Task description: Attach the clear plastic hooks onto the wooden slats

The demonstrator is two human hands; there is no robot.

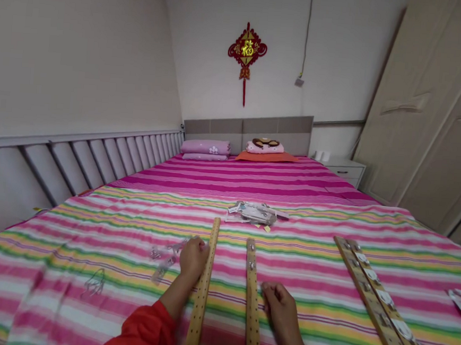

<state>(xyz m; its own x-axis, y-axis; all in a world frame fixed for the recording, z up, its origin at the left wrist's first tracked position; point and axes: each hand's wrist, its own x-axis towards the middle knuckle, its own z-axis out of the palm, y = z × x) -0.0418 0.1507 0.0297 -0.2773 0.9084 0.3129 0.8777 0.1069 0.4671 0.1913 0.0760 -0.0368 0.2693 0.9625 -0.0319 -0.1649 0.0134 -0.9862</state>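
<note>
Two narrow wooden slats with rows of holes lie lengthwise on the striped bedspread in front of me. My left hand (193, 259) is curled with its fingers against the left slat (202, 292). My right hand (279, 299) rests closed on the bedspread just right of the middle slat (251, 296), which carries small metal fittings near its far end. What either hand holds, if anything, is hidden. Both sleeves are red. Small clear plastic bags of hardware (163, 260) lie left of my left hand.
A third wooden slat (380, 304) with white fittings lies at the right. A pile of plastic packets (256, 213) sits mid-bed. Pillows (206, 148) and a folded blanket (265, 146) lie at the headboard. A slatted rail (96, 156) runs along the left wall, wardrobe doors (438, 119) stand at right.
</note>
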